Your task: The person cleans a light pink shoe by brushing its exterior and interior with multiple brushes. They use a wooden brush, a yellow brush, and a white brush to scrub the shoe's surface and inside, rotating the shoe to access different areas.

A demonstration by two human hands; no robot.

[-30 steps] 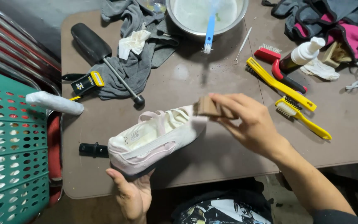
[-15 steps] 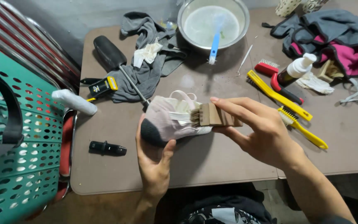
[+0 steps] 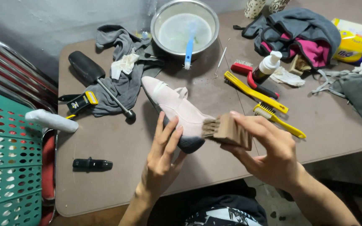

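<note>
My left hand [image 3: 161, 161] grips a pale pink shoe [image 3: 173, 108] by its heel end, holding it above the brown table [image 3: 118, 138] with the toe pointing away from me. In my right hand [image 3: 269, 155] is a wooden brush [image 3: 227, 131], its bristles pressed against the shoe's side near the dark heel.
A metal bowl [image 3: 185, 27] of water holds a blue brush [image 3: 189, 52]. Grey cloths [image 3: 122, 83], a black shoe tree [image 3: 86, 69], yellow brushes [image 3: 256, 93], a red brush [image 3: 243, 68] and a pump bottle [image 3: 265, 67] lie around. A green basket [image 3: 9, 167] stands at the left. A black clip [image 3: 92, 164] lies near me.
My left hand has turned the shoe from lying sideways with its opening up to pointing its toe away. The right hand keeps the brush against it, now near the heel.
</note>
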